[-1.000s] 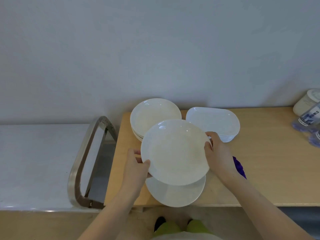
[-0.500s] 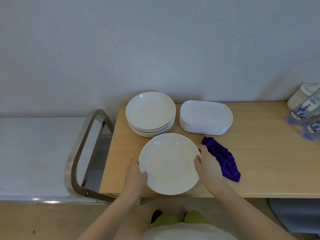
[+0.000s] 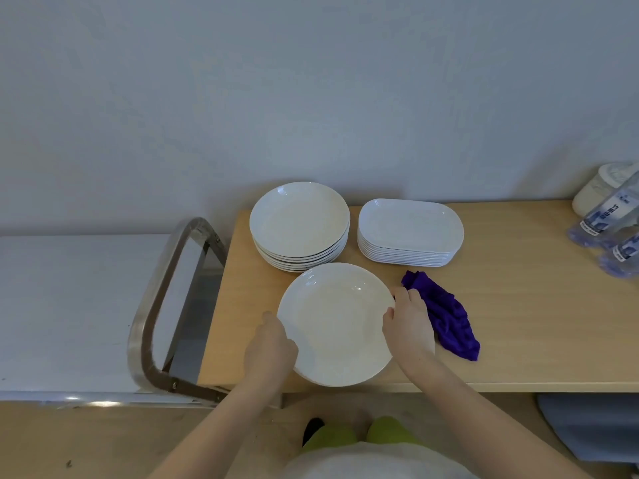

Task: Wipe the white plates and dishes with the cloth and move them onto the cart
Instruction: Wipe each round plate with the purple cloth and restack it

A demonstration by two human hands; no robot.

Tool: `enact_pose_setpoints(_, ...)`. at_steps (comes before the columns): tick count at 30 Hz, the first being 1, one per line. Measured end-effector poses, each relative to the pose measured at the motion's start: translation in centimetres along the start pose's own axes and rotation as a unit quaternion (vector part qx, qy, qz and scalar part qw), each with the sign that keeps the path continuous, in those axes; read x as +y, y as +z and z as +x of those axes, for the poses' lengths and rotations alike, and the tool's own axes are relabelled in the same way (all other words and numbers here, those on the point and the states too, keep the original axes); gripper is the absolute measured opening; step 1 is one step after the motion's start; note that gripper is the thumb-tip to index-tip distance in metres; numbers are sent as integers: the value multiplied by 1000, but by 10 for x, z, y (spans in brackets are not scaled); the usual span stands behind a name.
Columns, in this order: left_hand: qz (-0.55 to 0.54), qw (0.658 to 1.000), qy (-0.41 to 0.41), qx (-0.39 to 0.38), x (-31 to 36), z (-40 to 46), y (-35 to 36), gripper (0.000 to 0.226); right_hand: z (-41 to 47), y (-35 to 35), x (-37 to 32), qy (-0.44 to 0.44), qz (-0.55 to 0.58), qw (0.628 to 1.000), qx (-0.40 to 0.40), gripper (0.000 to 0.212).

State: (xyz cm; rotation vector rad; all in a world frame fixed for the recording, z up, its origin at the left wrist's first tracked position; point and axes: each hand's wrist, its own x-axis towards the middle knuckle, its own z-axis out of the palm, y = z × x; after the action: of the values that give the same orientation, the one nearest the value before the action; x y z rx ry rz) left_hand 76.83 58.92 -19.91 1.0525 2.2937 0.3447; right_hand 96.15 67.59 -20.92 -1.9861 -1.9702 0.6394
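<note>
Round plate (image 3: pixel 335 323) is gripped at opposite rims by left hand (image 3: pixel 268 354) and right hand (image 3: pixel 409 326); wiping judged pending, cloth (image 3: pixel 446 319) just right of plate to be fetched

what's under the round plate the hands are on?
The round plate lies near the wooden table front edge, left hand and right hand gripping its rim. A second rim seems to peek out bottom-left; anything else beneath is covered.
</note>
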Motion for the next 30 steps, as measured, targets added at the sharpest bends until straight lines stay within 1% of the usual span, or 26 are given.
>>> enact_pose_setpoints(2, 2, 1000, -4, -3, -2, 1, -1, 21, -2, 4, 0, -11, -37, 999, -15, 30)
enact_pose_setpoints(4, 5, 1000, -3, -6, -2, 2, -2, 24, -3, 8, 1, -11, -36, 999, -27, 33)
enact_pose_setpoints(5, 9, 1000, -1, -8, -2, 3, -2, 26, -4, 10, 2, -17, -62, 997, -31, 34)
enact_pose_setpoints(7, 22, 1000, 7, -10, -1, 3, -1, 28, -4, 11, 2, -21, -111, 993, -22, 32)
enact_pose_setpoints(12, 87, 996, 23, -15, 1, 1, -4, 27, -4, 14, 4, -44, -144, 989, 0, 33)
enact_pose_setpoints(15, 185, 980, 54, 41, 0, -2, 0, 34, -5, 14, 9, -74, -170, 982, 19, 34)
enact_pose_setpoints(17, 216, 968, 89, 95, -1, -4, 5, 45, -5, 11, 14, -86, -163, 982, 36, 34)
enact_pose_setpoints(18, 214, 964, 106, 114, -2, -4, 7, 49, -3, 10, 18, -85, -153, 984, 42, 34)
enact_pose_setpoints(20, 189, 962, 144, 134, -1, -4, 11, 51, 3, 6, 25, -77, -126, 988, 54, 35)
enact_pose_setpoints(22, 172, 961, 166, 141, -1, -2, 15, 50, 12, 2, 35, -61, -117, 990, 56, 44)
enact_pose_setpoints(24, 166, 965, 158, 127, 0, 0, 15, 52, 19, -2, 46, -48, -144, 988, 26, 53)
enact_pose_setpoints(26, 149, 969, 153, 122, -1, 1, 16, 53, 23, -4, 58, -44, -187, 981, -4, 57)
enact_pose_setpoints(28, 133, 972, 150, 125, -2, 2, 16, 52, 26, -5, 67, -50, -227, 973, -10, 49)
enact_pose_setpoints(30, 121, 975, 139, 125, -2, 1, 14, 52, 32, -11, 70, -53, -241, 969, 9, 33)
